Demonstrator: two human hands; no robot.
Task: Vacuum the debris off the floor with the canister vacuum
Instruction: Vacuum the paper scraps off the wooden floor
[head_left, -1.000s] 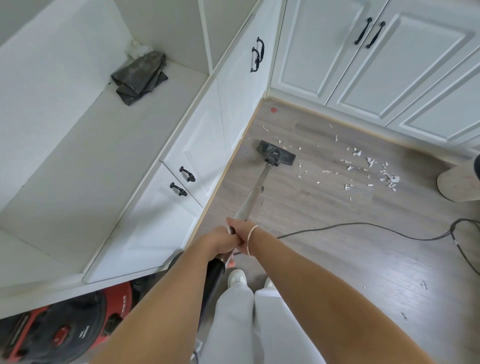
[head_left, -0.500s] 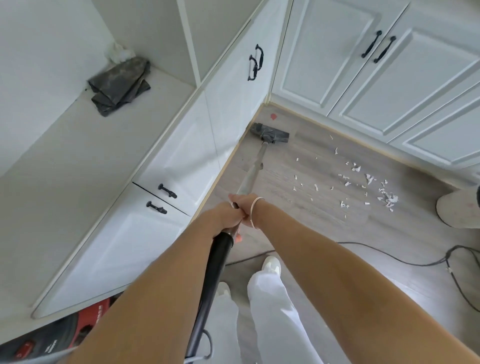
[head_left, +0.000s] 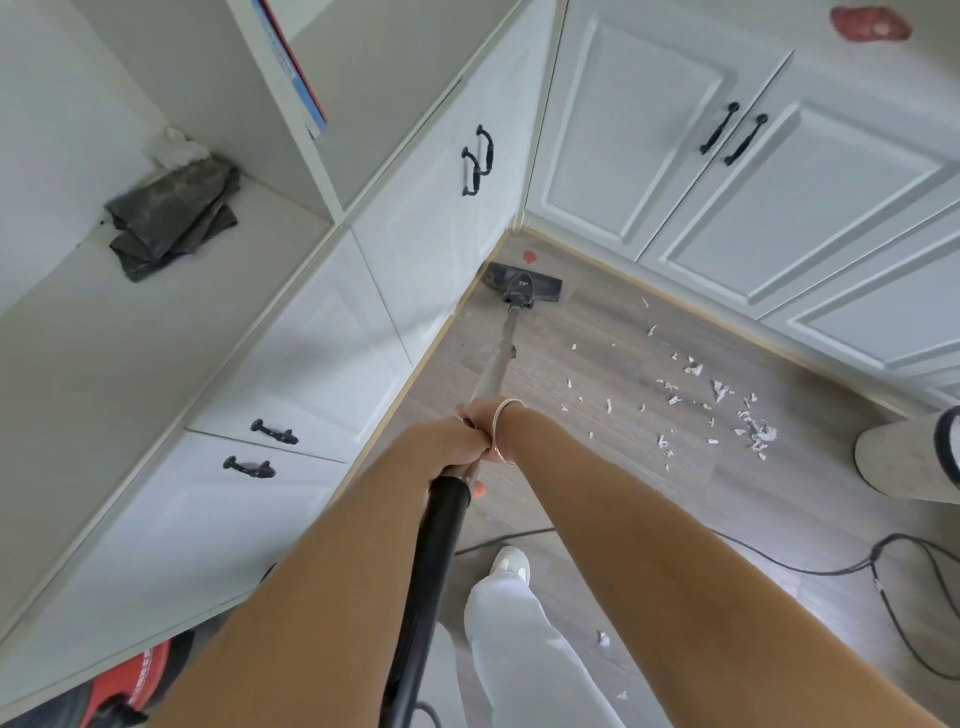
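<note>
Both hands grip the vacuum's metal wand (head_left: 494, 366) where it meets the black hose (head_left: 431, 582). My left hand (head_left: 447, 441) wraps the wand from the left; my right hand (head_left: 485, 418), with a bangle on the wrist, holds it just ahead. The dark floor head (head_left: 522, 283) lies flat in the corner where the two cabinet runs meet. White scraps of debris (head_left: 717, 400) are scattered over the grey wood floor (head_left: 597, 499) to the right of the head. The red canister (head_left: 132, 686) peeks out at the bottom left.
White cabinets (head_left: 727, 171) line the left and far sides. A dark folded cloth (head_left: 171, 218) lies on the left counter. A black power cord (head_left: 883, 566) loops across the floor at right. A pale round base (head_left: 904, 462) stands at the right edge. A small red spot (head_left: 529, 256) marks the corner.
The floor head has been pushed forward from mid-floor into the cabinet corner, clearing scraps along its path. My feet have stepped forward and the view has shifted closer.
</note>
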